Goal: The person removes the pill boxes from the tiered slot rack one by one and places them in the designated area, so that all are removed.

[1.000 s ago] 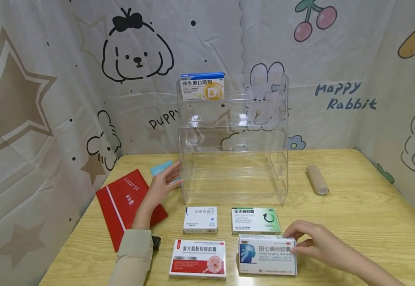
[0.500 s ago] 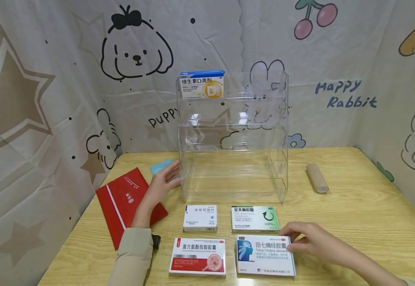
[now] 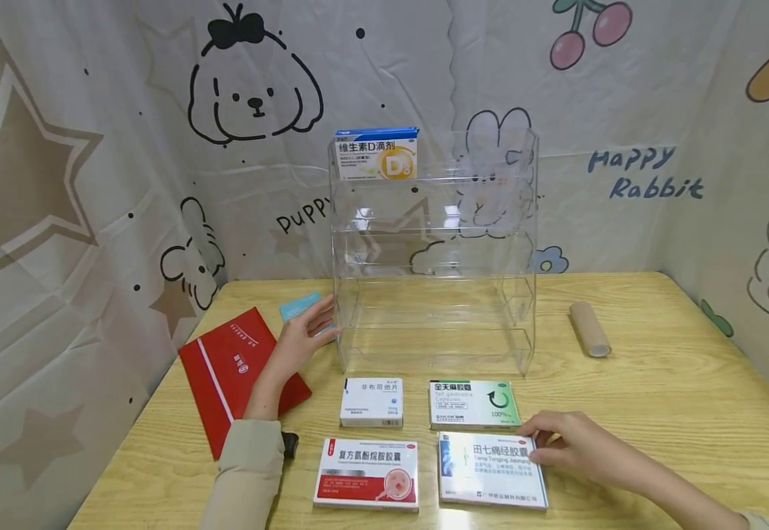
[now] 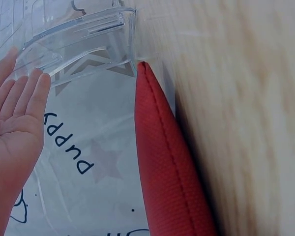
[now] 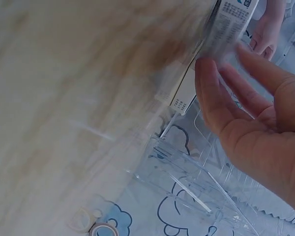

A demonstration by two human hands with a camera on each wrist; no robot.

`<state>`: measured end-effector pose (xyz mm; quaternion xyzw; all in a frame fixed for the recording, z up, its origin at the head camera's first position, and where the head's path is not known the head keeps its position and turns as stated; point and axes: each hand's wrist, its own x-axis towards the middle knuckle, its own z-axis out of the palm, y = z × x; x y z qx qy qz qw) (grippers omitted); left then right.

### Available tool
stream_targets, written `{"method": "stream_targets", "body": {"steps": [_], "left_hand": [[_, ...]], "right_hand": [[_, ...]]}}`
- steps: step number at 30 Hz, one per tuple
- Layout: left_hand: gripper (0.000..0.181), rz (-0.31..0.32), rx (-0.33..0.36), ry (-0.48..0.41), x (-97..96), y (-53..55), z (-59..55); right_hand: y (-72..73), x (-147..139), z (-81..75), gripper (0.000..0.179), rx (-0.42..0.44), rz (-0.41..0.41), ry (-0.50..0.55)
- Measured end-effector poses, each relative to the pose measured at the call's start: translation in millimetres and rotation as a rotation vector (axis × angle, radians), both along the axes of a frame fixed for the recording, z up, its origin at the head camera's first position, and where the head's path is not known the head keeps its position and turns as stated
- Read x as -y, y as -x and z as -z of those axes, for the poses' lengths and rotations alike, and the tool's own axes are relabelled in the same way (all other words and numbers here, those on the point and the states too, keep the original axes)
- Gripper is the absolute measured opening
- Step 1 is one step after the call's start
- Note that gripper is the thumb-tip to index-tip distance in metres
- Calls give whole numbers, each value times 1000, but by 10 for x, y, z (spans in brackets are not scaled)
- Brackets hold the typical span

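Observation:
My right hand is at the right end of a white-and-blue medicine box, thumb and fingers pinching its far right corner. The box lies face up at the front of the table. In the right wrist view, the fingertips are right at the printed end of the box. My left hand rests its extended fingers against the left side of a clear acrylic display rack. The left wrist view shows that palm turned toward the camera, fingers near the rack's edge.
A yellow-and-blue medicine box stands on the rack's top tier, left. Three more lie before it: small white, green-and-white, red-and-white. A red folder and light-blue item lie left, a cardboard tube right.
The white-and-blue box, tilted up toward the camera a second ago, now lies flatter. My right hand has shifted slightly left with it. The left hand stays at the rack.

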<state>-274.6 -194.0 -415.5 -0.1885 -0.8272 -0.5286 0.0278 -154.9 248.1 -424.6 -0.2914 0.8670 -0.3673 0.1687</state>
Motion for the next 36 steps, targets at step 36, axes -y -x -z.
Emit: {"method": "stream_targets", "body": {"steps": [36], "left_hand": [[66,-20,43,-4,-7,0,-8]], "right_hand": [[301,114,-459,15,-409,182,-5]]}}
